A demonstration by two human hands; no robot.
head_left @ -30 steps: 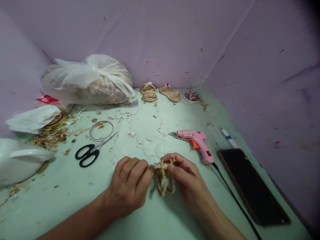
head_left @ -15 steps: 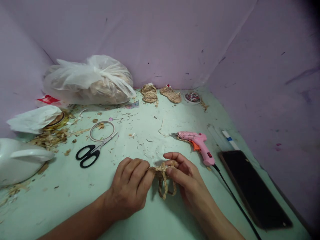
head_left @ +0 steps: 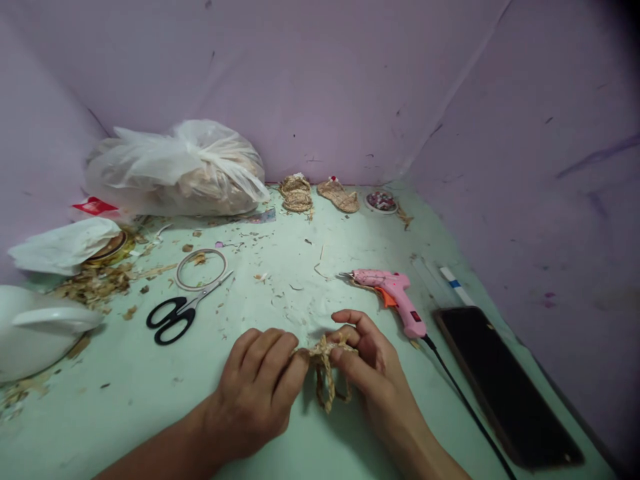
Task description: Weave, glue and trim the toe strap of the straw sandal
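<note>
Between my two hands is a small woven straw piece (head_left: pixel 326 373) with braided loops hanging below it. It looks like the small straw slippers at the back. My left hand (head_left: pixel 263 383) is closed, thumb and fingers pinching its left end. My right hand (head_left: pixel 370 367) grips its right side between thumb and fingers, the index finger raised and bent. The fingers hide both ends of the piece. Ahead and to the right of my right hand lies a pink glue gun (head_left: pixel 395 287). Black-handled scissors (head_left: pixel 183 313) rest ahead and to the left of my left hand.
A tape ring (head_left: pixel 201 270) touches the scissors. Straw slippers (head_left: pixel 297 195) and a dish of beads (head_left: pixel 381 202) stand by the back wall. A plastic bag (head_left: pixel 185 170) and white jug (head_left: pixel 40 333) are left. A phone (head_left: pixel 505 387) and the glue gun's cord (head_left: pixel 465 400) lie right.
The view has tilted slightly up, so everything sits a little lower. My right index finger has lifted away from the straw piece. Both hands keep their hold.
</note>
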